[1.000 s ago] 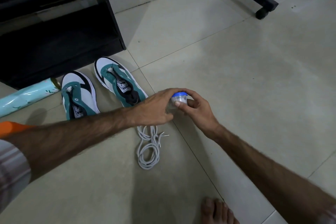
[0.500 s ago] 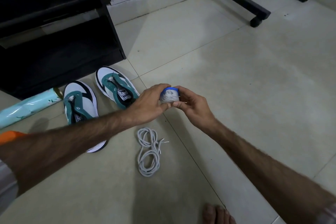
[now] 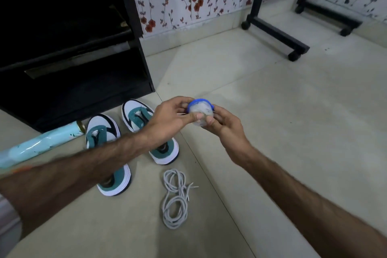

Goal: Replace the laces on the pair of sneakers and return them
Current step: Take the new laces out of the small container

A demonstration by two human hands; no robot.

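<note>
Head view, centre frame: left hand (image 3: 167,117) and right hand (image 3: 222,123) both pinch a small clear plastic tub with blue lid (image 3: 200,111). Best brace the base and peel the lid gently. White-and-teal sneakers (image 3: 109,153) sit lower left; grey laces (image 3: 174,199) beside them.

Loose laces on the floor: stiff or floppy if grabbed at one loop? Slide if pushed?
Likely floppy: the laces lie in slack overlapping coils on the floor, so a one-loop grab would probably trail the rest. They look thin and light, so a push would likely bunch or smear the bundle rather than slide it whole.
</note>
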